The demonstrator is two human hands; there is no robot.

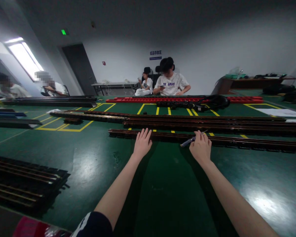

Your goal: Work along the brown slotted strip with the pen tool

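A long dark rail [227,141] with thin coppery lines runs across the green table [162,184] in front of me. My left hand [142,144] lies over its left part, palm down, fingers stretched out and nothing held. Farther right, my right hand [201,146] is closed around a slim tool [188,142] over the same rail. The tool's grey-blue handle points left, and a thin tip shows beyond my fingers. Its exact kind is unclear.
Behind lie more dark rails [212,125], red rails [246,99] and black cables [215,102]. Stacked rails [17,181] fill the near left. A pink container [27,227] sits by the near edge. Across the table sits a person [172,82]; several others are farther off.
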